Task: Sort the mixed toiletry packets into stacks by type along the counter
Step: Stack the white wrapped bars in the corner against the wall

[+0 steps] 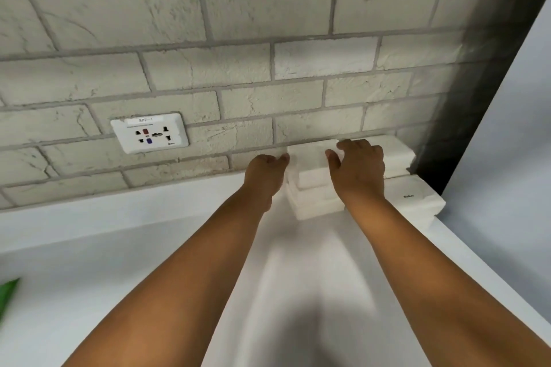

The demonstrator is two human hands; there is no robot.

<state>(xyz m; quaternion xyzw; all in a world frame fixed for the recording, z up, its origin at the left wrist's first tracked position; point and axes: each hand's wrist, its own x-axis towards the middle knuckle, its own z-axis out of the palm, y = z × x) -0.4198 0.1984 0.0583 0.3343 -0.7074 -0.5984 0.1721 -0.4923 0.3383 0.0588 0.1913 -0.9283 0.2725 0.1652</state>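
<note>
A stack of white packets stands on the white counter against the brick wall. My left hand touches the stack's left side with its fingertips. My right hand lies over the top packet, fingers bent over its far edge and thumb on its upper face. Behind it to the right sits another white stack, and a further white stack with small dark print lies near the counter's right end.
A white wall socket plate is set in the brick wall at the left. A dark pillar rises at the counter's right end. A green leaf tip shows at the far left edge.
</note>
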